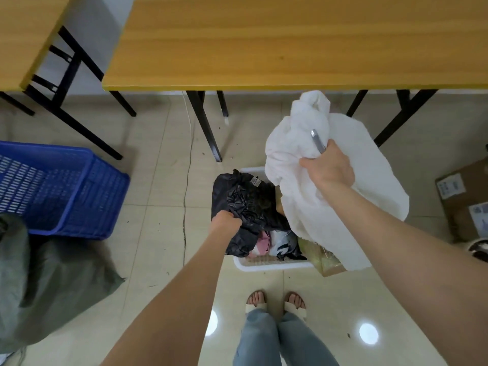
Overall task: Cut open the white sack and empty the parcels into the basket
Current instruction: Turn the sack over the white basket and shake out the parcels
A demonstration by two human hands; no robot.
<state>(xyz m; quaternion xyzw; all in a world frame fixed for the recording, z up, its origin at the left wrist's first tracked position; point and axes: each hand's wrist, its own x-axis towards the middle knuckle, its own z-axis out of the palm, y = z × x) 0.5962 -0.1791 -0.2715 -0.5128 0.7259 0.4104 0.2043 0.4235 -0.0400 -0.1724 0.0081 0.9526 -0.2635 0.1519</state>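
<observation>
A: On the left I see the blue crate (60,188) and a grey-green sack (47,281) on the floor; both are well apart from the work. What do you see in the middle?

B: My left hand (225,223) is closed on a black parcel (243,207) that lies on top of the white basket (272,266). This parcel hangs over the left rim. If I pull it that way, I think it slides out onto the floor.

A: And to the right?

B: My right hand (327,167) grips the white sack (338,207), bunched, above the right side of the basket, together with a small metal cutter (318,141). I cannot tell if the blade is out. If it is, it may slice the sack or a parcel when I shake. Also the yellowish parcel (320,257) at the sack's lower edge sits over the front rim and may tip out.
</observation>
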